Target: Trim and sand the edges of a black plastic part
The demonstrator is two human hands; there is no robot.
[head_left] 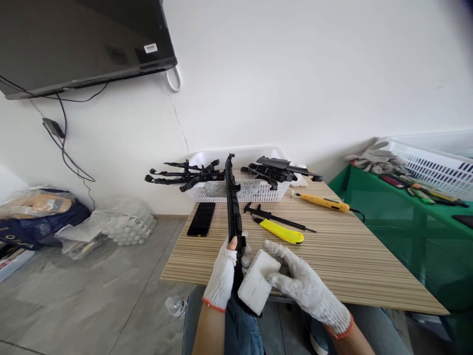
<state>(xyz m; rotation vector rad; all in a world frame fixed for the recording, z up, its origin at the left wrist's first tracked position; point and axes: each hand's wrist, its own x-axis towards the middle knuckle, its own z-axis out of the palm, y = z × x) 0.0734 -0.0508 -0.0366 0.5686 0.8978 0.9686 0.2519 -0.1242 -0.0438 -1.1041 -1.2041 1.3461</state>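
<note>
A long black plastic part (232, 207) stands nearly upright over the table's front edge. Around its lower half is my left hand (220, 276), in a white glove that leaves the thumb tip bare. My right hand (308, 283), also gloved, holds a white foam-like block (259, 282) between thumb and fingers, just right of the black part's lower end. Whether the block touches the part I cannot tell. Beyond my hands lie a yellow cutter knife (281, 231) and a black caliper (273, 217).
On the striped table (343, 251) are a black phone (201, 219), a yellow corded tool (324, 202) and a white basket (212, 197) with black parts over its rim. A green-covered table (373, 217) at right bears another basket (439, 162) and gloves (379, 160).
</note>
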